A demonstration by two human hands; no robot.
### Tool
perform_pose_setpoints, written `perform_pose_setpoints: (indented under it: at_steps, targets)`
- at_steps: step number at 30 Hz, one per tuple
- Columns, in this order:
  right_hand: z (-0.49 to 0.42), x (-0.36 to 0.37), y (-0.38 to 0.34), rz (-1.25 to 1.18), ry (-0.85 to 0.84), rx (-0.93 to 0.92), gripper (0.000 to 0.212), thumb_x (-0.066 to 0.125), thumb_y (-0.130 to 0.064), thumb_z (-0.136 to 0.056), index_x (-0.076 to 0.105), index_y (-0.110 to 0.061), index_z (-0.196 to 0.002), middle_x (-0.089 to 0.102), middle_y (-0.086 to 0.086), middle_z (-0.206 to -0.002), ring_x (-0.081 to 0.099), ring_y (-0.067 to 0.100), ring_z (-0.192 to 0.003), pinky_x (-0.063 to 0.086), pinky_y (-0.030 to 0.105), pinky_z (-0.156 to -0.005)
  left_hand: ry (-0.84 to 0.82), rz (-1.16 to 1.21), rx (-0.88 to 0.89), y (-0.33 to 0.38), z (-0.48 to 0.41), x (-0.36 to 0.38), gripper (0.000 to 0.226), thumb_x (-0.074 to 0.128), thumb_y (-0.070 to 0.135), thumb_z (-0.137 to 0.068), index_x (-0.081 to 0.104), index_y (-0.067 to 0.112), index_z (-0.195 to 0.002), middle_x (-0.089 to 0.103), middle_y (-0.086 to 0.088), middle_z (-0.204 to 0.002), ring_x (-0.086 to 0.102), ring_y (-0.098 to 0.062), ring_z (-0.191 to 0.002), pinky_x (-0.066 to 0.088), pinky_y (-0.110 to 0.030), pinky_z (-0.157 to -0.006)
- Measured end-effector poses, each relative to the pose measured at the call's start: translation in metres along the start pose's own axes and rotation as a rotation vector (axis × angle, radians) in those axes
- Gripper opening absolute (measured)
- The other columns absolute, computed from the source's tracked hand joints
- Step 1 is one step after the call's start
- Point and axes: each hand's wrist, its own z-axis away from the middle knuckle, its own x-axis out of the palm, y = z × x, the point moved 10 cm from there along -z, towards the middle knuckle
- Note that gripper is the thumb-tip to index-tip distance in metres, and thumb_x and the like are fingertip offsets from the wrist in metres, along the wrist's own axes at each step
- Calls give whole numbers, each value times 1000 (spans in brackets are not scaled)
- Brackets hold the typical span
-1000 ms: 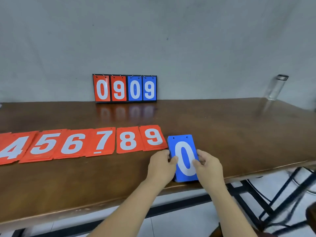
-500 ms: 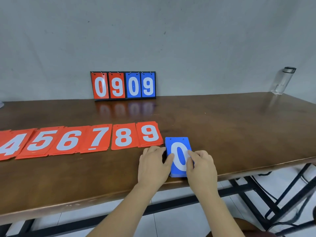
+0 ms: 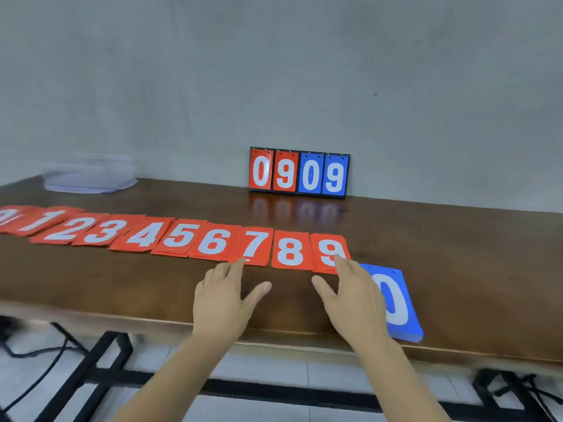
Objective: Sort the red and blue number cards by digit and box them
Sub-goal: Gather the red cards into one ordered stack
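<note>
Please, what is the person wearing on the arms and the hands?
Nothing that shows: both arms are bare, with no sleeves in view. The left hand and the right hand wear no gloves, and no ring, watch or bracelet is visible.

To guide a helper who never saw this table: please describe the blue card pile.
Start at the long wooden table. A row of red cards runs along it; follow it right, past the red 9. The blue pile lies there near the front edge, the only blue cards lying flat.
</note>
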Motion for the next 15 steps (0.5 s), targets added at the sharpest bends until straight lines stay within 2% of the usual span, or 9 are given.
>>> perform_pose_setpoints:
  at_steps: [3, 15]
  targets:
    - [-7, 28, -42, -11, -70, -63, 66, 42, -55, -95, 28, -20, -149, 34, -2, -152, 34, 18, -138, 35, 32, -107, 26, -27, -144, -64, 2, -25, 75, 37, 69, -87, 30, 26, -148, 41, 4, -147, 37, -16, -135, 32, -35, -110]
    - [-26, 143, -246, -82, -272, -310, 74, 41, -60, -92, 16, -25, -152, 22, 0, -158, 25, 20, -145, 29, 36, -113, 215, -74, -467, -268, 9, -107, 77, 41, 68, -88, 30, 23, -149, 43, 0, -145, 38, -19, -133, 35, -38, -109]
